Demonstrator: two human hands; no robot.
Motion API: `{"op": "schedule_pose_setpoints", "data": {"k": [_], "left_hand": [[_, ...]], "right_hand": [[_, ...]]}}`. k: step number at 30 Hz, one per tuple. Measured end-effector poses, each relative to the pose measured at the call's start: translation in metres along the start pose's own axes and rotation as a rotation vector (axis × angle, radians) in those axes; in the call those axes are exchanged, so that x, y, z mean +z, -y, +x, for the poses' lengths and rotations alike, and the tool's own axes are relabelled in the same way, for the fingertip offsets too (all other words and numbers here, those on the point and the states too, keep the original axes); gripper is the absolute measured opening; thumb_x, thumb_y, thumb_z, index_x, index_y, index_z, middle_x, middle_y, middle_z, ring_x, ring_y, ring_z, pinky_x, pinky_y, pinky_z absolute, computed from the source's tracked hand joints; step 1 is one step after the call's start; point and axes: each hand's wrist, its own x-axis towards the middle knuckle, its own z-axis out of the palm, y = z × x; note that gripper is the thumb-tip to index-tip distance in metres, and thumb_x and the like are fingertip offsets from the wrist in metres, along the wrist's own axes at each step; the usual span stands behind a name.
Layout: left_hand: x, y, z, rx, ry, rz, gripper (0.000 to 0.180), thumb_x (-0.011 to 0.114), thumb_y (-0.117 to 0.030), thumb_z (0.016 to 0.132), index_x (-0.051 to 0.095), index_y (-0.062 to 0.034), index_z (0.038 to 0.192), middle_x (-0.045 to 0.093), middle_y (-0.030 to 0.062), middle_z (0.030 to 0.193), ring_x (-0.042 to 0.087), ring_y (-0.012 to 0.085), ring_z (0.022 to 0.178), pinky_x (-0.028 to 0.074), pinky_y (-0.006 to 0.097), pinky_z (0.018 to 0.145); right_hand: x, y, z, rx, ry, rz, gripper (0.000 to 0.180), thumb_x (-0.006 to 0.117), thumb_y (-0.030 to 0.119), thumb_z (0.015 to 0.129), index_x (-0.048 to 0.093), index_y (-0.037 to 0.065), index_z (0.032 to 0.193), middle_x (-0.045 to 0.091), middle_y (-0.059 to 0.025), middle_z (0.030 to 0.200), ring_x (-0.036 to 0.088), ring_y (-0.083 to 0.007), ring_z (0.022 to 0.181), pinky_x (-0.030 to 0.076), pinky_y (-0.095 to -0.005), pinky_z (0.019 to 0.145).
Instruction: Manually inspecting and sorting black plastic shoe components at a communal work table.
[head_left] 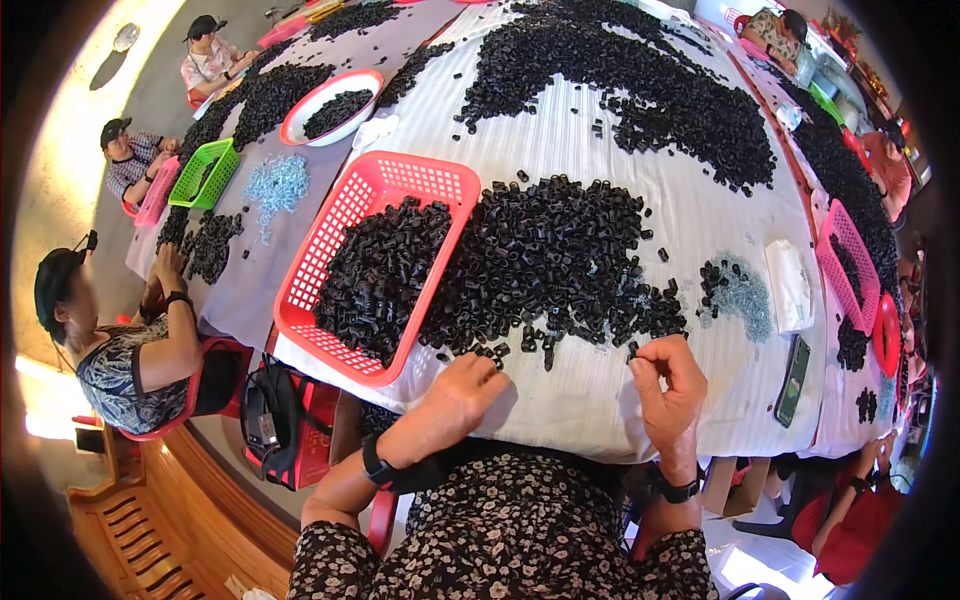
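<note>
My right hand [672, 385] pinches a small black plastic piece [632, 349] between thumb and forefinger, just above the white cloth. My left hand [462, 396] rests low at the table's near edge with its fingers curled in; whatever they may hold is hidden. In front of both hands spreads a heap of small black plastic pieces [550, 260], with a few loose ones by my left fingertips. On the left, a red plastic basket [288, 300] is heaped with the same kind of pieces. Right of the heap lies a pile of small clear bluish pieces [740, 297].
A white tissue pack [790, 287] and a dark phone [792, 382] lie on the right. Farther out are a green basket [222, 160], a red-rimmed white basin [366, 112] and a pink basket [862, 270]. Several people sit around the table. A black backpack [275, 420] stands below left.
</note>
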Motion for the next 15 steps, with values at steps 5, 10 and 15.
{"op": "schedule_pose_setpoints", "data": {"k": [5,10,15], "left_hand": [[0.02,0.004,-0.006,-0.015,0.044,0.082,0.03,0.057,0.0,0.067,0.055,-0.0005,0.097,0.048,0.0114,0.083,0.049,0.0269,0.077,0.043,0.033,0.068],[0.02,0.008,0.0,-0.093,0.01,0.141,0.026,0.058,0.001,0.069,0.055,-0.0016,0.094,0.048,0.0113,0.082,0.049,0.0269,0.077,0.043,0.035,0.066],[0.013,0.006,0.005,-0.086,-0.138,-0.004,0.02,0.059,0.001,0.072,0.054,-0.0014,0.091,0.051,0.0153,0.085,0.052,0.0307,0.077,0.044,0.036,0.065]], "right_hand": [[0.019,-0.003,-0.008,-0.003,0.108,-0.006,0.007,0.063,0.005,0.081,0.058,0.002,0.085,0.05,-0.0027,0.072,0.043,-0.008,0.056,0.037,-0.0224,0.052],[0.035,-0.008,-0.014,0.019,0.21,0.092,0.006,0.064,0.003,0.081,0.061,0.003,0.086,0.049,-0.0026,0.072,0.041,-0.0073,0.054,0.035,-0.0214,0.05],[0.035,-0.017,-0.012,-0.021,0.194,0.202,0.007,0.061,0.001,0.083,0.06,0.002,0.09,0.05,-0.0027,0.075,0.045,-0.0073,0.057,0.037,-0.0207,0.052]]}}
